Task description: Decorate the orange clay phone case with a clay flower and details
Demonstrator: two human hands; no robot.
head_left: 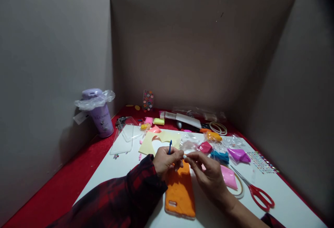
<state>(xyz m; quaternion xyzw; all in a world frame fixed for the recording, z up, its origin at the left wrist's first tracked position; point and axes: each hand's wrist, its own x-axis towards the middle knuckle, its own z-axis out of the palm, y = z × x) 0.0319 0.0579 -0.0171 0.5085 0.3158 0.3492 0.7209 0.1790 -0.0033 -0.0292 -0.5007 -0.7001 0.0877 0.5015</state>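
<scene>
With your left hand (pixel 165 159) grasping the blue stick (pixel 170 146), steady its fingertips near your right hand (pixel 210 174), which pinches the tiny white bit (pixel 184 156), and squeeze only lightly above the orange phone case (pixel 181 193) lying on the white board (pixel 117 165).

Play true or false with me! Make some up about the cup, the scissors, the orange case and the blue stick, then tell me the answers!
1. The scissors have red handles. True.
2. The purple cup has tipped over. False: it stands upright.
3. The left hand holds a blue stick. True.
4. The orange case lies on top of the scissors. False: it lies to their left, on the white surface.
</scene>
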